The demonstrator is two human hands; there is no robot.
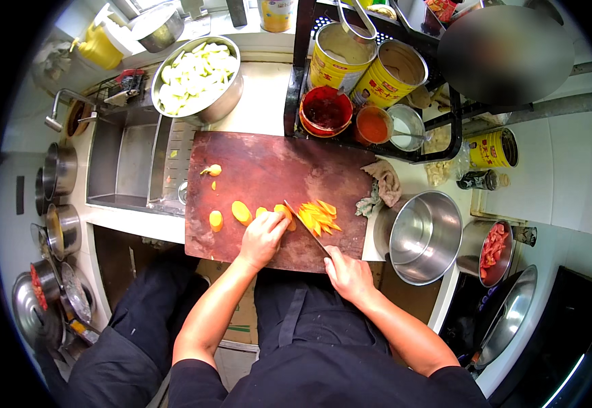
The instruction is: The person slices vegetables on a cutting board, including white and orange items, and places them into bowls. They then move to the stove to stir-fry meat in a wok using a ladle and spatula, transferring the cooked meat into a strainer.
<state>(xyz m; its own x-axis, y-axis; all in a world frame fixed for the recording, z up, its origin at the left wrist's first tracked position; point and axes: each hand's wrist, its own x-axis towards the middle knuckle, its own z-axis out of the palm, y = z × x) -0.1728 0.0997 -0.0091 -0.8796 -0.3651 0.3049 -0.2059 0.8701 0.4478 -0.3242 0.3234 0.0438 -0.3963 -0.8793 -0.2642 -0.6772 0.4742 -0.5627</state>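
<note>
My right hand (349,273) grips a kitchen knife (307,228), its blade slanting up and left over the cutting board (275,168). Under the fingers of my left hand (265,238) lie orange carrot pieces (283,210), pressed against the board beside the blade. Thin carrot slices (319,217) are heaped just right of the knife. Farther left rest a thick carrot chunk (242,213) and a smaller carrot piece (216,221). A carrot top end (213,170) and a small scrap lie near the board's upper left. My left fingertips partly hide the carrot being held.
Left of the board is a steel sink (128,153); behind it stands a pot of pale green slices (199,79). A black rack (296,122) holds seasoning tins. Rags (382,183) and a steel pot (426,237) sit at the right. Another person's dark-clothed leg (143,306) is at lower left.
</note>
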